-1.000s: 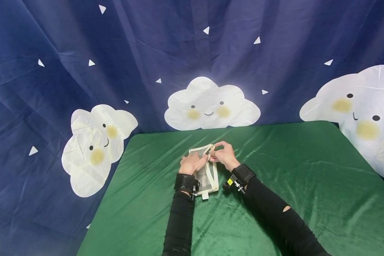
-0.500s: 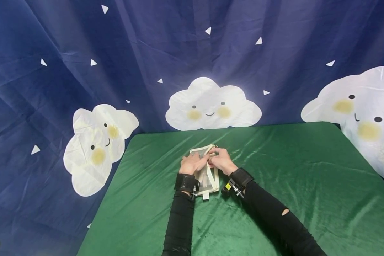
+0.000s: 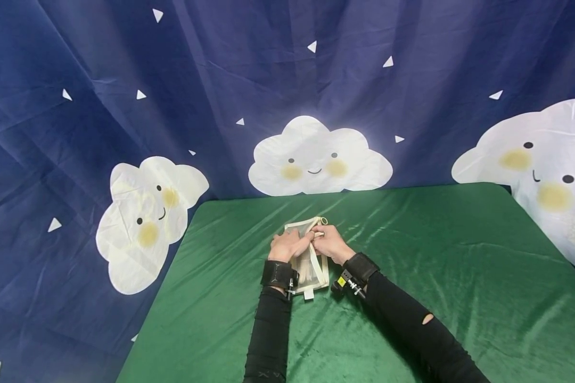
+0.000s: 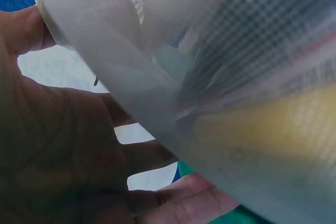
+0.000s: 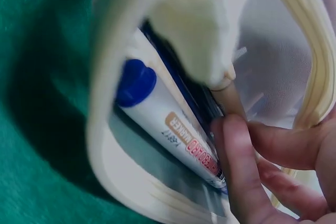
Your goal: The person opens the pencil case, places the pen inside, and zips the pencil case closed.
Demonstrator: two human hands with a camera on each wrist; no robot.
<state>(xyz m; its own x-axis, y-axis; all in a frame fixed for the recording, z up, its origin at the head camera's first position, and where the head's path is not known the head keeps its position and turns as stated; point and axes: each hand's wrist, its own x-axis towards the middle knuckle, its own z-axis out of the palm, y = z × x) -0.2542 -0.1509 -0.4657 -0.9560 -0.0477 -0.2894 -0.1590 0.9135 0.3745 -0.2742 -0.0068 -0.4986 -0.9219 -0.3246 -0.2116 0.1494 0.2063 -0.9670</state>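
Note:
A mesh zip pouch [image 3: 305,270] with cream trim lies on the table, its opening gaping. My left hand [image 3: 284,247] lies over its far left part and holds it, thumb at the opening; in the left wrist view mesh covers part of the fingers [image 4: 152,156]. My right hand [image 3: 332,244] reaches into the opening. In the right wrist view its thumb and forefinger [image 5: 236,150] close together at a beige stick-like thing [image 5: 228,95], whose end they hide. Beside them, inside the pouch, lies a whiteboard marker [image 5: 168,124] with a blue cap.
A green cloth [image 3: 412,239] covers the table. Dark, slim pen-like things [image 5: 181,85] lie beside the marker. The pouch has a ring [image 3: 323,221] at its far corner and a white tag [image 3: 309,294] at its near end. A blue curtain [image 3: 287,64] with clouds hangs behind.
My right hand has come down from the pouch's far corner toward the middle of its opening, its fingers curling in. The ring at that corner now shows. My left hand has stayed put.

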